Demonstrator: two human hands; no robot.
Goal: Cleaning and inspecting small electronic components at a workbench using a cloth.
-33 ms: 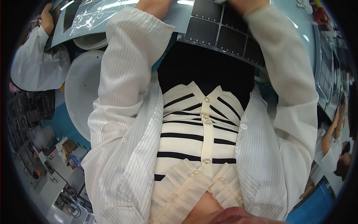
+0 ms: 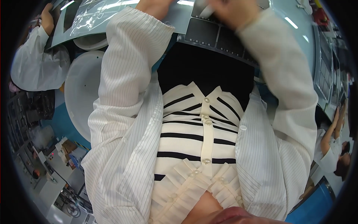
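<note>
My right hand [image 2: 236,13] is over a dark panel sheet [image 2: 201,30] divided into rounded black rectangles with small pale markings along their edges. A small white piece [image 2: 206,12], which looks like a folded cloth, shows at its fingertips against the sheet. Motion blurs the fingers, but they look closed around this piece. At the top edge, left of the sheet, is my left hand [image 2: 156,8]; only its wrist and back show, and its fingers lie out of the picture. The sheet's near edge overhangs the table edge above my lap.
Clear plastic film [image 2: 99,18] lies on the table at the left. Below it stands a large white round tub [image 2: 84,87]. A person in a white sleeve [image 2: 39,65] works at the far left. More panel sheets [image 2: 325,80] lie at the right, near another person's arms [image 2: 333,125].
My right hand has moved left and nearer across the dark sheet, bringing the white piece into fuller view. The left hand has hardly moved.
</note>
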